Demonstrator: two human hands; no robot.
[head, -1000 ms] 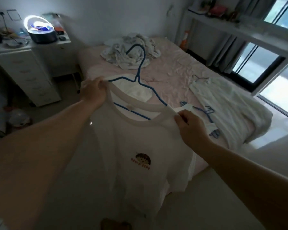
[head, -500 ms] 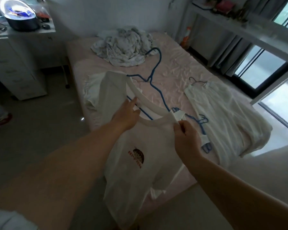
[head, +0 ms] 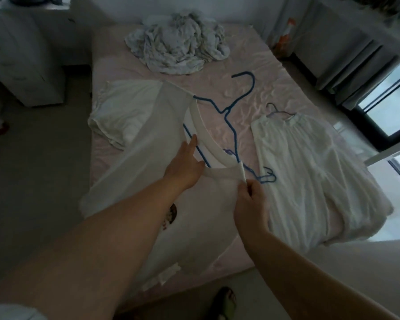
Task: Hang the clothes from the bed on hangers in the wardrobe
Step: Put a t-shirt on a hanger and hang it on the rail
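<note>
The limp, light shirt (head: 201, 218) is lying on the bed (head: 259, 70) over a blue hanger (head: 234, 125), right hand (head: 252, 199) pinching its collar, left hand (head: 185, 165) resting flat, fingers straight; gripping the shoulders looks best.

The room is dim, lit only by daylight from the window (head: 388, 112) at the right, where grey curtains (head: 346, 63) hang bunched. A bed (head: 116, 51) with a pale pink sheet fills the middle. A white chest of drawers (head: 26, 58) stands against the far wall at the left. The floor (head: 37, 172) is plain grey.
</note>
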